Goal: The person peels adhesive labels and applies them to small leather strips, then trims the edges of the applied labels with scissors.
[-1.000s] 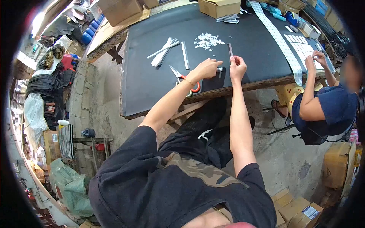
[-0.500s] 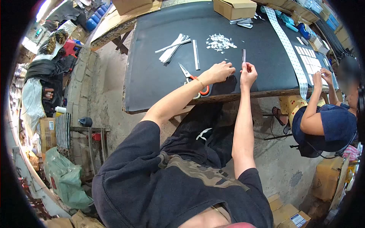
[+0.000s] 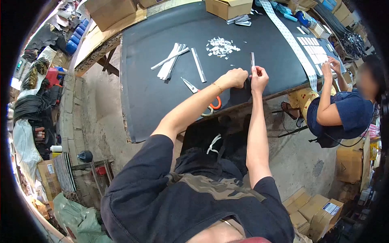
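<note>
My right hand (image 3: 259, 79) is closed around a narrow grey-white strip (image 3: 253, 59), which points away from me above the black table (image 3: 154, 105). Close beside it, my left hand (image 3: 235, 78) has its fingers curled together near the strip's lower end; whatever they pinch is hidden. Scissors (image 3: 189, 85) with orange handles lie partly under my left forearm. Beyond my hands is a pile of small cut white pieces (image 3: 221, 47). To its left lie one single strip (image 3: 198, 65) and a stack of similar strips (image 3: 172, 62).
A co-worker (image 3: 340, 101) sits at the table's right end, hands over white cards (image 3: 314, 50). A long printed band (image 3: 289, 38) runs across the table. An open cardboard box (image 3: 229, 9) stands at the far edge, with grey strips (image 3: 242, 20) beside it.
My left hand has moved right, up against my right hand and the strip's lower end. The whole view has shifted slightly as my head turned. The strip stays in my right hand.
</note>
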### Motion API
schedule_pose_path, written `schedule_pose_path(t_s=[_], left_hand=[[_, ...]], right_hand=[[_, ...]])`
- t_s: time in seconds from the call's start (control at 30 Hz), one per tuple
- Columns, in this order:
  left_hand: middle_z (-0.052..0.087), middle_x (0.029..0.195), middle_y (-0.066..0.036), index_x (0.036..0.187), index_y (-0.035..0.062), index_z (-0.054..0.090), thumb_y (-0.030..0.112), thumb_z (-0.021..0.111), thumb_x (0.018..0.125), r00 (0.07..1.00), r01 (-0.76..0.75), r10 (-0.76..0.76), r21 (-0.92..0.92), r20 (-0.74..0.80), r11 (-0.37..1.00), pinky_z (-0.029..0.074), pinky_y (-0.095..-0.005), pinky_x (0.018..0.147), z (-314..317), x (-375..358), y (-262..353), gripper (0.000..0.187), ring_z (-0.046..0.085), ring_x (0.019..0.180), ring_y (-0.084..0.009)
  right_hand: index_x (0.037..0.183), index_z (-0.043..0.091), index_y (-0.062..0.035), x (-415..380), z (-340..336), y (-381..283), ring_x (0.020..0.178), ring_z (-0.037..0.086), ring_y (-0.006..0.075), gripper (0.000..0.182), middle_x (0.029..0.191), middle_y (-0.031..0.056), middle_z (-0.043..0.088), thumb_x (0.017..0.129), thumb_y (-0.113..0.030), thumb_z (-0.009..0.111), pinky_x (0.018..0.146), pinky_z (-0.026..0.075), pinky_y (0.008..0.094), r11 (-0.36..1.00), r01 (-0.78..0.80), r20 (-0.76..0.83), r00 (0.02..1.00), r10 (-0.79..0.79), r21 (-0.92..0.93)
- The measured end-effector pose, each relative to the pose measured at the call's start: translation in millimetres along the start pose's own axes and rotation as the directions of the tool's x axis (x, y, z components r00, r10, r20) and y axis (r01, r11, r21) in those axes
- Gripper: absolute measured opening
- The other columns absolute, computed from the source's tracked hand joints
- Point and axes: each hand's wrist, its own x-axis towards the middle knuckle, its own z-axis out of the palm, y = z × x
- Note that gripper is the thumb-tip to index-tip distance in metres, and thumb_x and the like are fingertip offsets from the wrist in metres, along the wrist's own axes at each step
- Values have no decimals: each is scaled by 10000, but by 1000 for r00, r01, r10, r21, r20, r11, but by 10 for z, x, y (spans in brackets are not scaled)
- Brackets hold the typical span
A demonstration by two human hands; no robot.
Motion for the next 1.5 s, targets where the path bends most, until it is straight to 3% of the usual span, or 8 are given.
schedule_pose_path(t_s=[0.17,0.33,0.77,0.83,0.9,1.03,1.37,1.5], left_hand=[[631,938,-231,878,-28,615,26,592,668,989,147,-148,-73,-10,986,511,-441,790,-85,-110,107,218,608,938,-383],[625,940,-232,841,-38,609,20,595,659,970,-18,26,36,-240,999,514,-451,754,-20,-133,34,192,610,914,-385],[616,701,-166,855,11,611,137,611,645,990,-72,25,-340,-139,938,487,-390,577,-248,-269,-282,245,611,632,-293],[612,808,-9,964,31,610,120,661,712,983,-67,-75,-714,-165,697,461,-271,596,-448,-595,-361,272,570,726,-106],[578,908,-6,1077,17,568,14,635,732,940,-172,-243,-946,-241,276,458,-244,652,-521,-818,-543,351,559,788,-110],[544,1022,-18,1128,28,529,-23,579,809,827,-486,-429,-845,-363,-223,431,-198,712,-222,-1055,-1600,327,517,825,-76],[572,1034,-79,1187,82,465,-9,571,844,737,-651,-530,-651,-418,-391,483,-278,721,89,-1086,-2220,371,575,874,-182],[555,877,-63,902,38,530,12,634,811,761,-527,-507,-841,-405,-119,462,-272,664,-76,-1037,-1969,140,561,746,-146]], right_hand=[[844,637,20,-6,1,-49,563,565,90,139,712,41,620,839,-119,639,486,477,231,1000,-6,8,1000,7,-23],[848,638,22,5,12,-27,561,564,89,135,711,41,621,839,-113,638,482,471,231,1000,3,4,1000,-3,-13],[840,576,-15,-93,8,-99,661,570,128,149,725,43,613,787,-131,654,590,477,296,1000,1,36,999,-1,13],[763,597,-40,-114,-14,-204,642,568,100,100,699,37,619,770,-99,678,581,480,283,989,135,-18,990,-136,-53],[776,626,-14,-117,-49,-290,643,573,105,109,695,46,627,788,-116,664,591,468,277,989,116,-15,993,-118,-97],[795,632,0,-155,-21,-315,624,572,86,112,662,42,624,808,-108,656,580,464,256,997,56,32,998,-55,-58],[846,694,-38,-26,546,-475,702,639,125,144,761,92,686,744,-139,696,646,506,284,950,89,585,803,109,-299],[990,670,-50,27,1146,-617,692,565,129,264,903,67,658,730,-80,709,638,483,284,894,244,696,711,98,-376]])
